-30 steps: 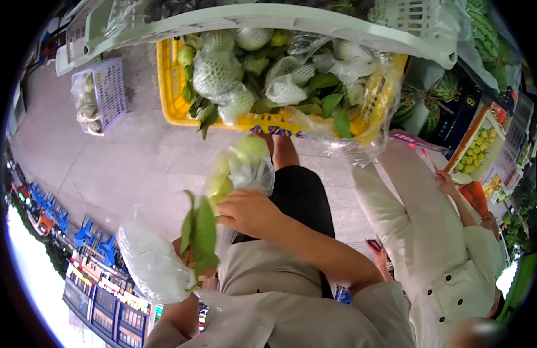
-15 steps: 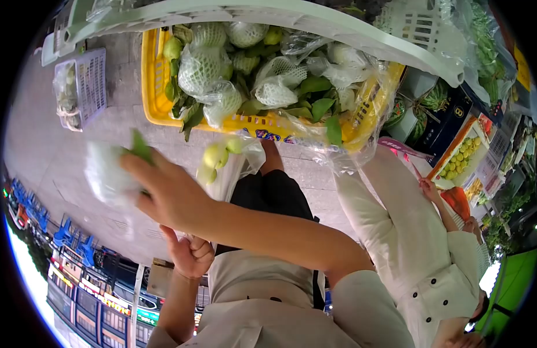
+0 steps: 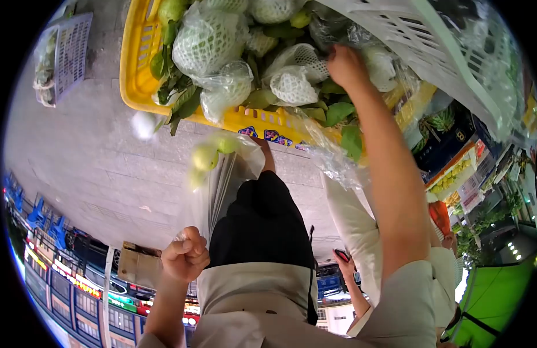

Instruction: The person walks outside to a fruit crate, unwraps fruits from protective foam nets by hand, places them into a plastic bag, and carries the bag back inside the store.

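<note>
A clear plastic bag (image 3: 222, 188) hangs at the centre of the scene, in front of the wearer's black shorts (image 3: 259, 223), with several yellow-green fruits (image 3: 204, 155) gathered at its far end, somewhat blurred. The left hand (image 3: 186, 254), near and to the left, is curled into a tight fist around the bag's near end. The right hand (image 3: 346, 65) is at the far side, down in a yellow crate (image 3: 135, 87); its fingertips are partly hidden among the contents, so I cannot tell whether it grips anything. Just left of it lies a white foam net (image 3: 294, 87), with leaves beside it. Farther left in the crate sit a large fruit in foam netting (image 3: 207, 40) and more netted fruits, some also wrapped in clear film. Beside the crate's near left corner is a white object (image 3: 145, 125), too blurred to name. Well left on the paving (image 3: 100, 174) stands a lilac basket (image 3: 71, 55). A pale slatted crate (image 3: 448, 58) fills the far right, and beyond the right forearm sits a box of small yellow fruits (image 3: 451, 178). Near, on the right, another person's hand (image 3: 346, 267) holds a dark phone (image 3: 341, 255).
</note>
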